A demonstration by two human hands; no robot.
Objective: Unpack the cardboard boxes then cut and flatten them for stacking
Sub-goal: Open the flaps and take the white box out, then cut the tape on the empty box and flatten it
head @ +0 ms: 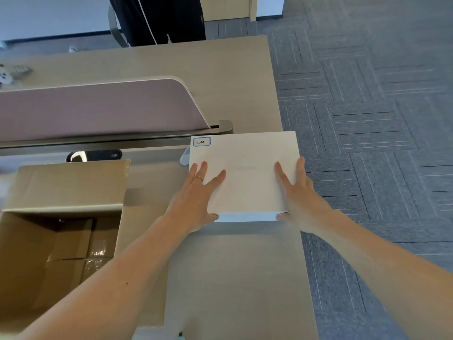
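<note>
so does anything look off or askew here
The flat white box with a handwritten label juts past the right edge of the wooden desk, over the grey carpet; left hand and right hand rest on it. Nothing spilled.

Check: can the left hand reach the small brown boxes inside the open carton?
Probably yes: the open carton stands beside the left hand, top uncovered, though that hand presses the white box.

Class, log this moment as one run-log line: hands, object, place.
left hand, right hand: fingers flat on white box | white box: at right edge of desk | cardboard box: open, not emptied
</note>
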